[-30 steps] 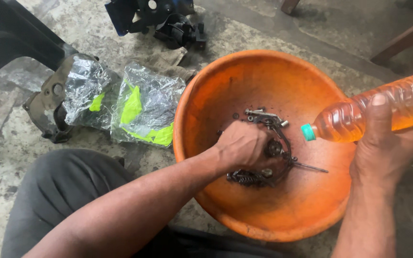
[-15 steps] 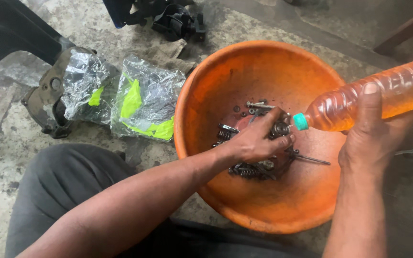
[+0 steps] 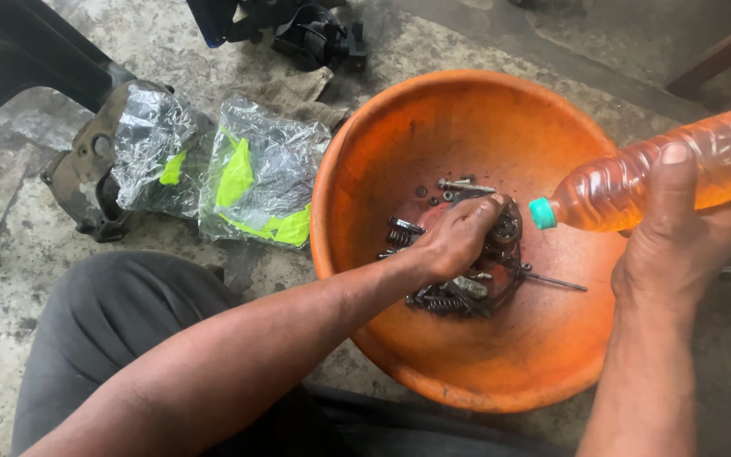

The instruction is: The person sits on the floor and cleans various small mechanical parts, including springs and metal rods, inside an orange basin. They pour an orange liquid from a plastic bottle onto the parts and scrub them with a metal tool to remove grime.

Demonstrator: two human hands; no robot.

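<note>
Both forearms are bare, with no sleeves, watch or rings showing. The left hand (image 3: 458, 241), mid-frame, and the right hand (image 3: 678, 245), at the right edge, wear no gloves. Grey cloth trousers (image 3: 120, 338) cover the leg at lower left.

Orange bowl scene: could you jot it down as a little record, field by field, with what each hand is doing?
Bowl: orange basin on a concrete floor
Contents: metal parts, with springs and bolts
Left hand: left hand rests on the parts inside the basin
Right hand: right hand grips a plastic bottle of amber liquid, tilted, green cap on, over the basin
Beside the basin: two clear bags with yellow-green pieces
</note>
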